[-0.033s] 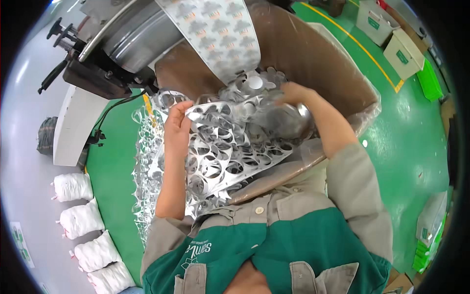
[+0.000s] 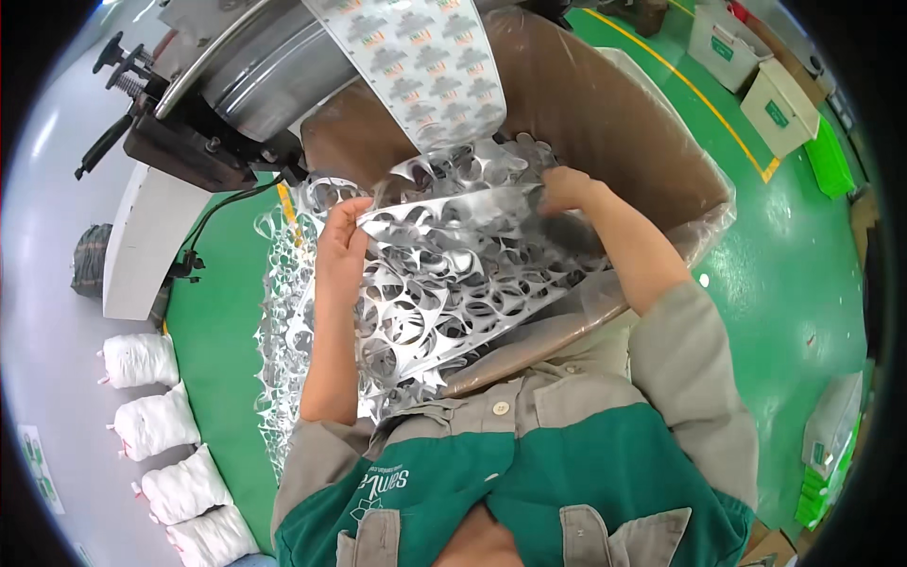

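Observation:
My left hand pinches the edge of a silvery foil web full of round cut-outs. My right hand is at the web's other end, with its fingers curled and slightly blurred against the foil. Between the hands the upper edge of the web runs nearly straight. More punched foil lies folded below, over the near side of a large brown box. A printed foil sheet comes down from the machine just beyond my hands; its lower end meets the punched part.
The brown box has a clear plastic liner. A metal roller and black machine parts stand at the upper left. Several white bundles lie at the left; pale bins and a green crate stand at the far right.
The foil between my hands has shifted, and its upper edge now shows as a straighter line. The bright, blurred foil beside my right hand has moved away. My left hand has barely moved.

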A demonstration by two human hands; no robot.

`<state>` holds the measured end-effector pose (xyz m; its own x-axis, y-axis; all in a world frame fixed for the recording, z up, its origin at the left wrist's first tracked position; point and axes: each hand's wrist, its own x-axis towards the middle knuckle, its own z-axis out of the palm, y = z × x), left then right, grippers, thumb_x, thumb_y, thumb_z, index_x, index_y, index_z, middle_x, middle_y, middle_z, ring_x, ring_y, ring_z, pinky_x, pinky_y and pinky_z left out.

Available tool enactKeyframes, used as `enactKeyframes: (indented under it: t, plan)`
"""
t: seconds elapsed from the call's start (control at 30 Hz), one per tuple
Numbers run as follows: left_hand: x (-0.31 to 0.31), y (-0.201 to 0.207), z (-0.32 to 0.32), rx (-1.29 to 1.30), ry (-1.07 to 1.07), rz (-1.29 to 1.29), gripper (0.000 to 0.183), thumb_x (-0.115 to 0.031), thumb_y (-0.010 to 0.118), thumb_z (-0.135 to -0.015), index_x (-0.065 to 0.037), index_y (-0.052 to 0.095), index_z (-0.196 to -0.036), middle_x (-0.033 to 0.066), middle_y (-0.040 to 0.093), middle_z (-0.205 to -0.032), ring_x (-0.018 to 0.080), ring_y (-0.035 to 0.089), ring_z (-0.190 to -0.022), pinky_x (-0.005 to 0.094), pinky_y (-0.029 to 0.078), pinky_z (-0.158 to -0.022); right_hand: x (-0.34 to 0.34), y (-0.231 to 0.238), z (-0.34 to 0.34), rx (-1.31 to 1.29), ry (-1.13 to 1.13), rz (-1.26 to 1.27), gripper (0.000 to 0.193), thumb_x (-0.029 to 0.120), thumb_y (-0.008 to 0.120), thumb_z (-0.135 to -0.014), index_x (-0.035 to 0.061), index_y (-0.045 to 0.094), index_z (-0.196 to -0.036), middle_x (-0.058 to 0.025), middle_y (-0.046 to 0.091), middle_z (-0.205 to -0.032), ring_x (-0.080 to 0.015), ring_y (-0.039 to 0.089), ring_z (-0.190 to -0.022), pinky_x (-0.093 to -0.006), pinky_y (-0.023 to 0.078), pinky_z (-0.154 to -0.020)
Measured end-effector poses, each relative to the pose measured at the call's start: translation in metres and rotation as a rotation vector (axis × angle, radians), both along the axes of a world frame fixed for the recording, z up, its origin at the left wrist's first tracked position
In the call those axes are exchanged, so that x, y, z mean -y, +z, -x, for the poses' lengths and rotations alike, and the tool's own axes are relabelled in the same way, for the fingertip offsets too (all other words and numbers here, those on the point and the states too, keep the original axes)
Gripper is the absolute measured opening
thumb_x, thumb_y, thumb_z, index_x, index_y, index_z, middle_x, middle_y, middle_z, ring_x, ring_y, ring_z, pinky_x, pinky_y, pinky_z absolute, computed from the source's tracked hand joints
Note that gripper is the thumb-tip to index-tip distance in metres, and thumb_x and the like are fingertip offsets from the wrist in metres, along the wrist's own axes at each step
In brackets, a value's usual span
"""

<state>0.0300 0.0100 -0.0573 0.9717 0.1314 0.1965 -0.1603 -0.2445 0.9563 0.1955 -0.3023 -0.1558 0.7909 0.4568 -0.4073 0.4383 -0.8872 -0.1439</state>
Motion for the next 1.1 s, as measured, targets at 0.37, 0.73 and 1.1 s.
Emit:
enactKeyframes:
  t: [0.37, 0.73, 1.1]
  plan:
    - [-0.005, -0.004, 0.003, -0.061, 0.074, 0.098, 0.027, 0.004, 0.05, -0.082, -0.001, 0.052, -0.108, 0.005, 0.059, -0.096, 0.0089, 0.054, -0.077, 0.0215, 0.044, -0.07, 0.018, 0.108, -0.013, -0.609, -0.312, -1.892, 0.029, 0.025, 0.056, -0.087, 0.0037, 0.055, -0.107, -0.0062, 0.062, -0.1, -0.0147, 0.059, -0.092, -0.0291, 0.047, -0.084]
    - [-0.003, 0.02, 0.008, -0.044, -0.012, 0.021, 0.012, -0.011, 0.058, -0.084, -0.004, 0.059, -0.094, -0.0003, 0.054, -0.083, 0.0065, 0.051, -0.069, 0.0208, 0.043, -0.063, -0.006, 0.036, -0.002, 0.162, -0.097, 0.006, 0.048, 0.037, 0.071, -0.061, 0.0042, 0.061, -0.094, -0.0162, 0.062, -0.096, -0.0313, 0.058, -0.097, -0.0403, 0.047, -0.083]
    - [0.031, 0.049, 0.058, -0.033, -0.541, -0.621, 0.013, 0.0, 0.061, -0.075, -0.006, 0.061, -0.087, 0.0062, 0.055, -0.082, 0.0225, 0.055, -0.077, 0.0303, 0.045, -0.066, -0.046, 0.042, 0.006, -0.501, -0.158, -0.762, 0.065, 0.051, 0.059, -0.079, -0.0016, 0.051, -0.117, -0.0166, 0.053, -0.12, -0.0286, 0.052, -0.11, -0.0386, 0.039, -0.095]
